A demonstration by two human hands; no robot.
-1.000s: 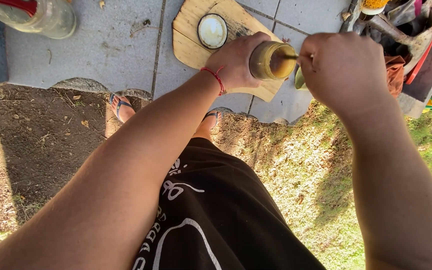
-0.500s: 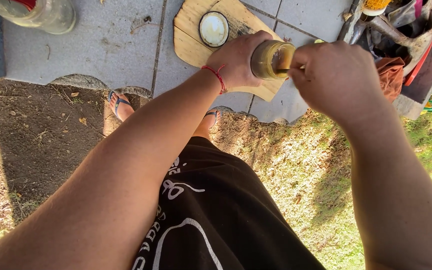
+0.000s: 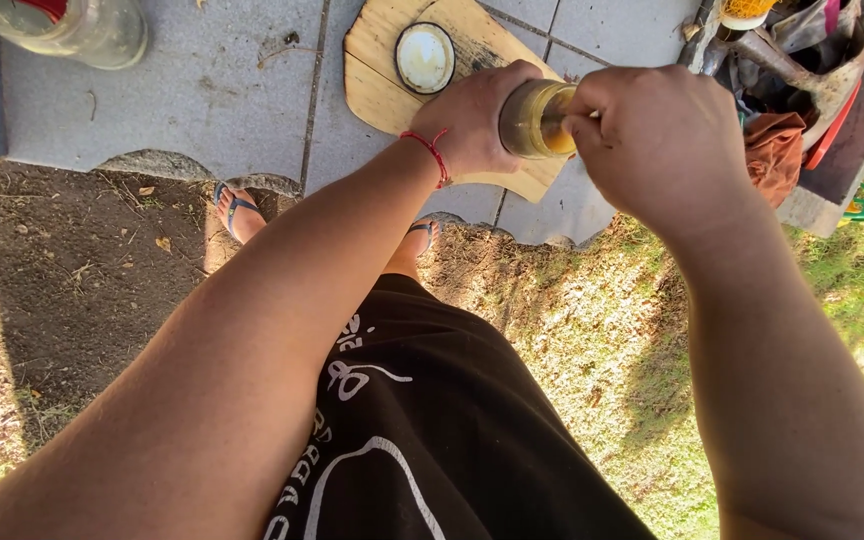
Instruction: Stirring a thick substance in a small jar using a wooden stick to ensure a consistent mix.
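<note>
1. The left hand (image 3: 477,115) is wrapping its fingers around a small glass jar (image 3: 532,118) with yellowish contents, gripping it from the left side, with the jar's open mouth facing up toward the camera.
2. The right hand (image 3: 657,135) is closing into a loose fist just to the right of the jar, its fingertips pressing in at the jar's rim; whatever it may be pinching there is hidden, so I cannot tell what it is holding.
3. The jar is sitting between the two hands, touching both, and hanging above a light wooden board (image 3: 382,85) lying on grey paving slabs (image 3: 202,90).
4. A round white lid (image 3: 424,57) is lying on the board, near the left hand and apart from the jar.
5. A large clear glass jar (image 3: 72,25) is standing at the top left, well apart.
6. A cluttered box of tools and cloth (image 3: 792,90) is lying beyond the right hand.
</note>
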